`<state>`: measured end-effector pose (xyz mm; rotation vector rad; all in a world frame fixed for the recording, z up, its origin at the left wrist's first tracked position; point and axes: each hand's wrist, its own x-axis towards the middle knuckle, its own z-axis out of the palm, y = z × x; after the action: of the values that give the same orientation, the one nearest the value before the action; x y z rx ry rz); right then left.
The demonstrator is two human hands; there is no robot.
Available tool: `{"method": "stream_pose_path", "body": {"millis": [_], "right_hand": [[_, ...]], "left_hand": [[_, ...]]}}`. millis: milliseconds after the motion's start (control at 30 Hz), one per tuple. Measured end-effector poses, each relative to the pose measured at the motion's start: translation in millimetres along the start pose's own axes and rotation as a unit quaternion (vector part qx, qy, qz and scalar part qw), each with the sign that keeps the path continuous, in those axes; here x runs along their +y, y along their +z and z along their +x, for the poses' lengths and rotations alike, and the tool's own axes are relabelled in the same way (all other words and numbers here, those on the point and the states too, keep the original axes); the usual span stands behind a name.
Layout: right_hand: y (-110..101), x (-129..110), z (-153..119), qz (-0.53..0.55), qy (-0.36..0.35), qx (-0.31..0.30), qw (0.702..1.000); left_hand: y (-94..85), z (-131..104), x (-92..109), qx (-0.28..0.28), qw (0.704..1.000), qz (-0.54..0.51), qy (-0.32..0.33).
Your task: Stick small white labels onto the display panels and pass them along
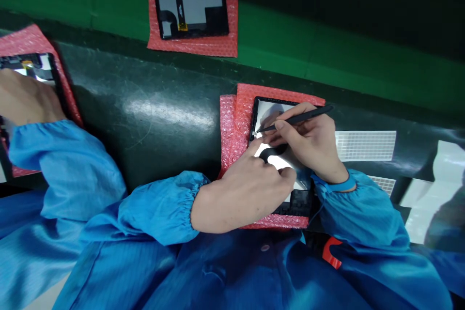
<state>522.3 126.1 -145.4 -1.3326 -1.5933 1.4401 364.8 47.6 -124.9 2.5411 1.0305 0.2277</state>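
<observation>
A tablet-like panel [301,203] with a black frame and a bright inner face lies on red bubble wrap [245,106]. My right hand [314,143] is closed around black tweezers [307,115], whose tips meet a small white piece [255,133] at the panel's left edge. My left hand [243,189] rests over the panel's lower left part, its index finger stretched toward that edge close to the tweezer tips and its other fingers bent. Nothing shows in it. The two hands cover much of the panel.
Another panel [192,9] on red wrap lies on the green strip [272,34] at the top. At far left, another person's hand [29,99] is over a third panel. Gridded white sheets [365,145] and crumpled white film [421,193] lie at right.
</observation>
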Motion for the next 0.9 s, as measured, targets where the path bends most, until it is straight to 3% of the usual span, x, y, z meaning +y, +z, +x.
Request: {"method": "stream_pose_path", "body": {"millis": [267,500,600,733,900], "right_hand": [[-1,-1,-1,0.007,0.008,-0.008,1.000],[0,5,2,0.043,0.001,-0.017,0.999],[-3,5,-1,0.073,-0.015,0.016,0.997],[-32,-1,-17,0.082,-0.053,0.127,0.987],[-101,11,-57,0.035,-0.085,0.223,0.971]], "left_hand": [[2.4,-1,-2,0.060,0.998,-0.008,-0.032],[6.7,5,-4,0.023,0.998,0.016,-0.058],[9.7,7,-3,0.025,0.997,0.046,-0.057],[13.2,7,-5,0.010,0.995,0.080,-0.053],[11.4,7,-3,0.045,0.995,0.075,-0.054]]}}
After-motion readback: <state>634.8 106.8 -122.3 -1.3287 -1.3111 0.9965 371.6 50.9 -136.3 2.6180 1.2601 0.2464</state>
